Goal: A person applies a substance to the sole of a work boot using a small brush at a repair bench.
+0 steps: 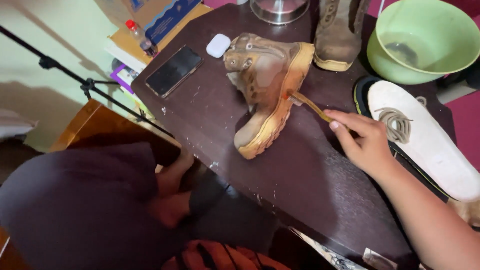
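- In the head view, your right hand (367, 142) is closed around the handle of a small brush (309, 105), thumb and fingers pinching its near end.
- The brush's bristle end touches the tan rubber sole edge of a brown boot (265, 82), about midway along the sole.
- That boot lies tipped on its side on the dark wooden surface (300, 185), toe toward you and ankle opening toward the far edge.
- Your left hand (172, 192) sits low at the near-left edge of the surface, half covered by a dark sleeve; you cannot tell whether it is open or closed, and it is well apart from the boot.
- A second boot (340, 32) stands upright behind the first, just beside a green plastic basin (425, 42) holding a little water.
- A white insole (425, 140) lies to the right of your hand, with a coiled brown lace (396, 125) resting on it.
- A black phone (174, 71) and a small white earbud case (218, 45) lie on the far-left part of the surface.
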